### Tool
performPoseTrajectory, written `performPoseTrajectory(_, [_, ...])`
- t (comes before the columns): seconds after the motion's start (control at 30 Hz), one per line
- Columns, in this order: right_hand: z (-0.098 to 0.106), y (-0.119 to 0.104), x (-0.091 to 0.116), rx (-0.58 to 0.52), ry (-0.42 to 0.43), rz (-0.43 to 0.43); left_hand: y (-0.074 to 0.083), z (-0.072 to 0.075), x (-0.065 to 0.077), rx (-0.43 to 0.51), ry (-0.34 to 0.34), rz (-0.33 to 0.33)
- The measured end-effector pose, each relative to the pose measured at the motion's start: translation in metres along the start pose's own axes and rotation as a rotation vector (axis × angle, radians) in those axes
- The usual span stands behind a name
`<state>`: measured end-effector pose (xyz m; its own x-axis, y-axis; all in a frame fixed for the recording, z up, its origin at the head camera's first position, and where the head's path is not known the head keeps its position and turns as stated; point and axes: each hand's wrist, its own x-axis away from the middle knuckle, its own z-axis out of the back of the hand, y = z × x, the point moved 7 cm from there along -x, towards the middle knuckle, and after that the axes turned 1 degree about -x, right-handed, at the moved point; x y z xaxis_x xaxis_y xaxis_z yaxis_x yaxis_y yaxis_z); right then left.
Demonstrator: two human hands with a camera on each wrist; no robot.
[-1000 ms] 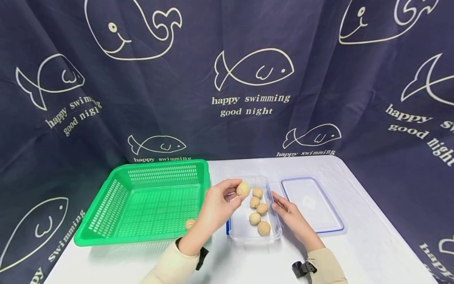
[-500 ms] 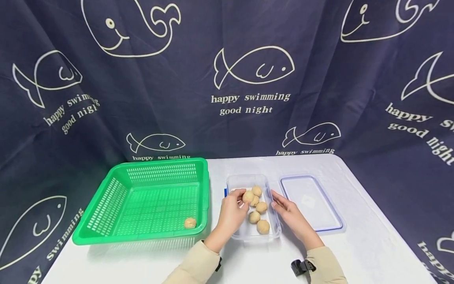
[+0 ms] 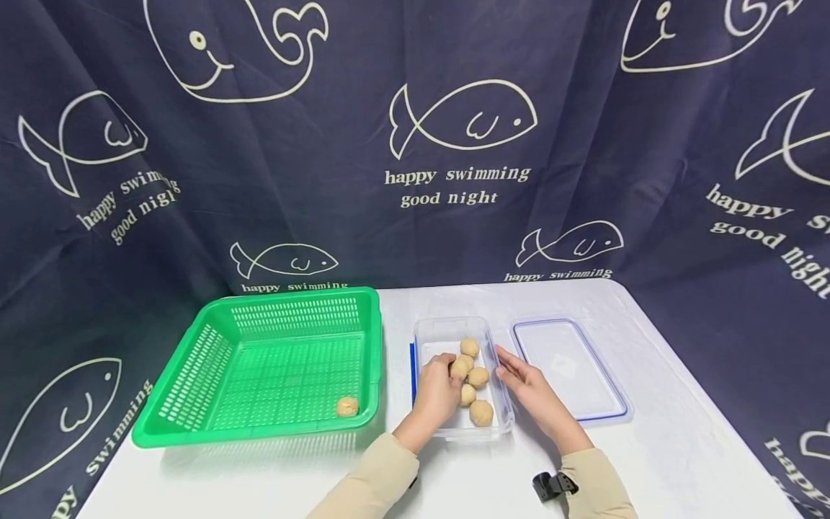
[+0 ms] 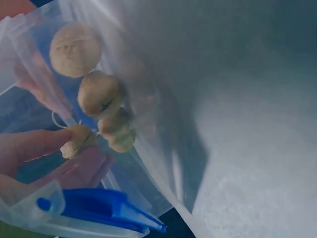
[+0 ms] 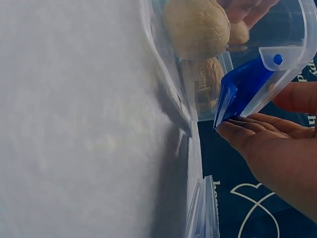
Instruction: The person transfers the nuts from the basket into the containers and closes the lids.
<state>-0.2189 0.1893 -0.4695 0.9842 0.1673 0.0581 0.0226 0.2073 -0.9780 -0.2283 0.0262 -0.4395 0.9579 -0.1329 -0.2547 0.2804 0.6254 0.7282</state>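
In the head view, my left hand (image 3: 437,391) reaches inside a clear plastic container (image 3: 462,434), low among several walnuts. Its thumb and fingers pinch one walnut (image 4: 78,141), seen between them in the left wrist view. Other walnuts lie in a loose row along the container, the nearest walnut (image 3: 481,413) at its front end. My right hand (image 3: 528,386) steadies the container's right side, its fingers extended against the blue latch (image 5: 245,89) in the right wrist view, with the thumb near the wall above.
A green slotted basket (image 3: 256,437) stands on the left of the white table (image 3: 674,447), with a single walnut (image 3: 347,407) in its front right corner. Flat to the right of the container lies its blue-edged lid (image 3: 570,371). A dark printed curtain (image 3: 363,216) hangs behind.
My left hand has moved rightward and down into the container with the walnut, from above its left rim. The basket's walnut came into fuller view. My right hand has stayed in place.
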Motion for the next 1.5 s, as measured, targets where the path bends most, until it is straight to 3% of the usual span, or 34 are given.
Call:
performPoseTrajectory(0.3, [0.0,0.0,0.0,0.003,-0.004,0.003,-0.003,-0.009,0.0,-0.075,-0.037,0.045])
performPoseTrajectory(0.77, [0.0,0.002,-0.002,0.005,0.015,0.003,-0.004,-0.013,0.001,-0.172,-0.048,-0.01])
performPoseTrajectory(1.0, [0.001,0.001,-0.001,-0.003,0.013,-0.009,-0.002,-0.009,0.0,-0.091,-0.065,-0.009])
performPoseTrajectory(1.13, [0.0,0.001,-0.001,0.0,0.009,-0.01,0.003,0.002,-0.002,0.001,-0.102,-0.035])
performPoseTrajectory(1.27, [0.001,0.001,-0.001,0.007,0.011,-0.012,0.016,0.021,-0.003,0.151,-0.171,-0.057])
performPoseTrajectory(1.37, [0.001,0.002,-0.001,0.011,0.012,-0.014,0.03,0.041,-0.002,0.248,-0.235,-0.078])
performPoseTrajectory(1.5, [0.0,0.001,0.0,0.015,0.009,-0.013,0.046,0.072,0.0,0.287,-0.301,-0.127])
